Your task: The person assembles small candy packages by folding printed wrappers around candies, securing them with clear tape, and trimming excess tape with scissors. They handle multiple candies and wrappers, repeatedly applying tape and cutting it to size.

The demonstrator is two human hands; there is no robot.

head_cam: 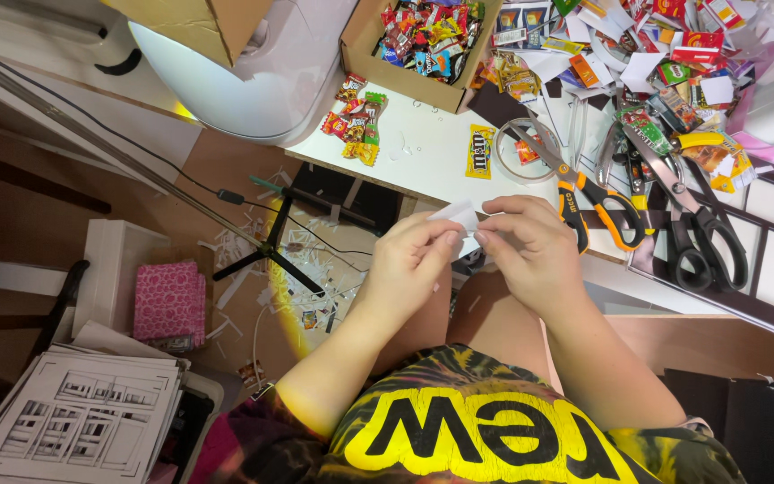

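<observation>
My left hand (412,260) and my right hand (530,242) meet in front of me, just below the white table's (432,152) front edge. Together they pinch a small white piece of paper (459,215), its corner sticking up above my fingertips. Most of the paper is hidden by my fingers. Orange-handled scissors (597,202) lie on the table right beside my right hand. Black-handled scissors (700,224) lie further right.
A cardboard box (423,40) full of candy wrappers stands at the back. Loose candy packets (356,121), a clear tape roll (526,148) and paper scraps (638,54) crowd the table. On the floor: a tripod (270,246), a pink patterned box (168,300), cut card sheets (82,417).
</observation>
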